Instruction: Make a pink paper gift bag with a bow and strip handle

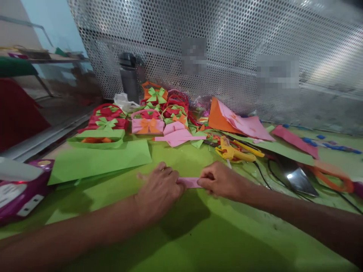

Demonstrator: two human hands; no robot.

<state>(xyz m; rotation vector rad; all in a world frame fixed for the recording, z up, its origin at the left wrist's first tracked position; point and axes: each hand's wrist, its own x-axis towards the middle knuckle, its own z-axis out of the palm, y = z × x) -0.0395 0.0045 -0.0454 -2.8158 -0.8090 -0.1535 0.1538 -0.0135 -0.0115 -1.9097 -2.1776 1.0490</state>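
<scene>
A narrow pink paper strip [190, 183] stretches between my two hands, low over the green tabletop [198, 234]. My left hand [161, 189] is closed over the strip's left part, its fingers curled and partly hidden. At the other end, my right hand [219, 180] pinches the strip between thumb and bent forefinger. Just beyond the hands lie a pink paper bow piece [177, 134] and a yellow glue gun [234, 152]. To the left of them is a light green paper sheet [107, 156].
Small paper bags with bows, such as a pink one [147, 125], stand at the back. A dark bottle [129, 77] is behind them. Orange-handled scissors [331, 175] and cables lie right; a purple device [25, 192] sits left. A perforated metal panel [227, 34] rises behind.
</scene>
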